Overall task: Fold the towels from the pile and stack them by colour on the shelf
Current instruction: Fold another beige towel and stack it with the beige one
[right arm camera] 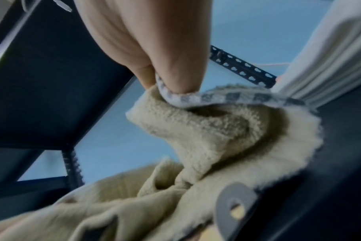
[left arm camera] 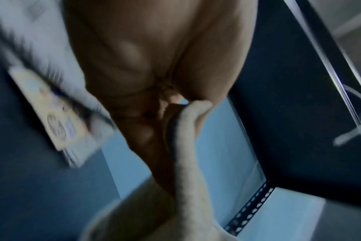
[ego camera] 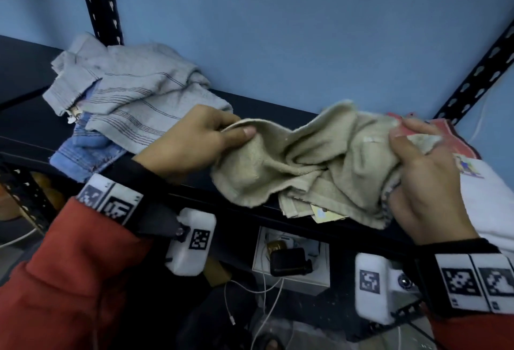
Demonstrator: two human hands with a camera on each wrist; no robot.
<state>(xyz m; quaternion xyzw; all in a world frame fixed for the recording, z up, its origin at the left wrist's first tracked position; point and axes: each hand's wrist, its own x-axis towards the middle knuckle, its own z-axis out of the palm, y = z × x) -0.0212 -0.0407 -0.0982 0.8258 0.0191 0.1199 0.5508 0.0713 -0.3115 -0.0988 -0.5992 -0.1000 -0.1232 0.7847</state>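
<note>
Both your arms reach fwd in red sleeves, marker bands on each wrist. Your left hand [ego camera: 194, 141] is knuckles-up, thumb [ego camera: 236, 134] pressed vs the curled fingers [ego camera: 222, 120], pinching the beige towel [ego camera: 306, 160] edge. Your right hand [ego camera: 425, 182] is back-up w/ fingers [ego camera: 417, 130] curled, gripping the bunched other end, level w/ the left, well apart.

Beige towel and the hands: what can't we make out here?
- Beige towel: bunched between left hand and right hand; its fold state is unclear in the head view.
- Left wrist view: motion blur; the palm hides the fingers' hold.
- White cloth: cut off by the right edge.
- Red cloth: mostly behind the right hand.
</note>
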